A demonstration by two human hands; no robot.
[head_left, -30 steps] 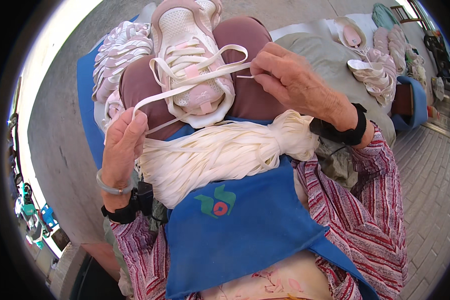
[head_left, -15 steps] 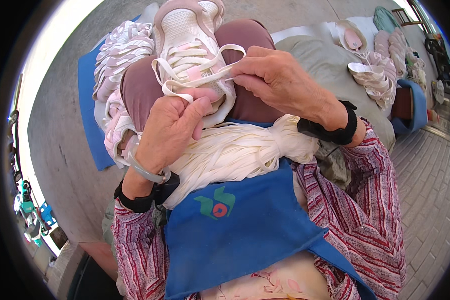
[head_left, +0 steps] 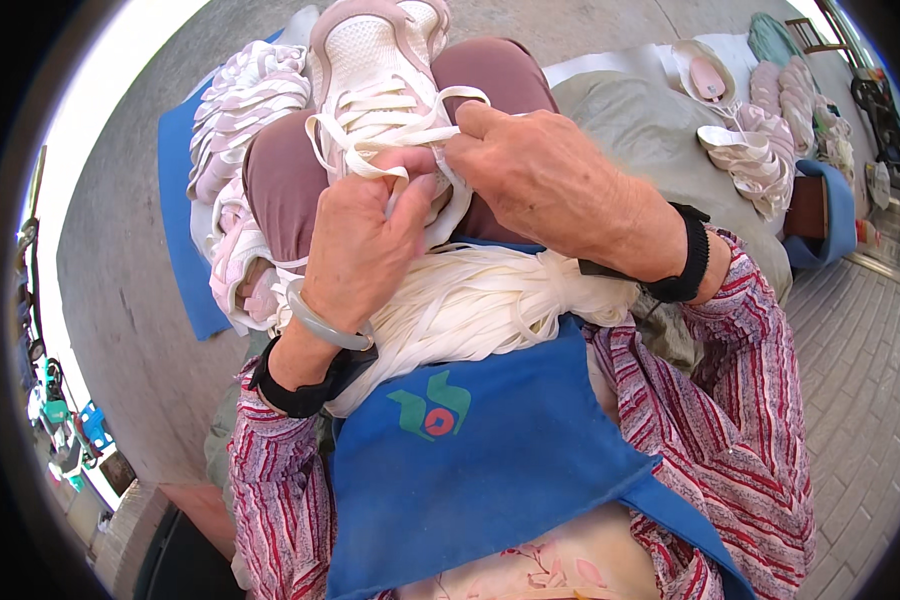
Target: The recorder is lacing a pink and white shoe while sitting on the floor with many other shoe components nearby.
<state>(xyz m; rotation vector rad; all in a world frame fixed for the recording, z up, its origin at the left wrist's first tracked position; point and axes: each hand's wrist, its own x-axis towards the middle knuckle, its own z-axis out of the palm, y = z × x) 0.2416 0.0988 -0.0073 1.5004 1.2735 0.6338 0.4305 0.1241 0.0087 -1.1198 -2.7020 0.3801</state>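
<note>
A white and pale pink sneaker (head_left: 370, 60) rests between my knees, its toe pointing away from me. White shoelace (head_left: 375, 104) crosses its front in rows, with loose loops at both sides. My left hand (head_left: 365, 235) pinches a lace loop at the near end of the shoe. Close beside it, my right hand (head_left: 560, 180) is closed at the shoe's right side, with lace running into its fingers. Its fingertips are partly hidden behind the hand. Under both wrists, a thick bundle of loose white laces (head_left: 470, 310) lies across my lap, above a blue apron (head_left: 490, 450).
Left of my knee, several sneaker uppers (head_left: 255, 100) are stacked on a blue sheet (head_left: 177, 215), with another pinkish shoe (head_left: 240, 260) nearer. More white and pink shoes (head_left: 755, 150) sit at the right, near a blue-rimmed brown object (head_left: 825, 215).
My right hand has moved left and slightly down, closer to my left hand. The left hand has shifted slightly right and turned, still pinching lace.
</note>
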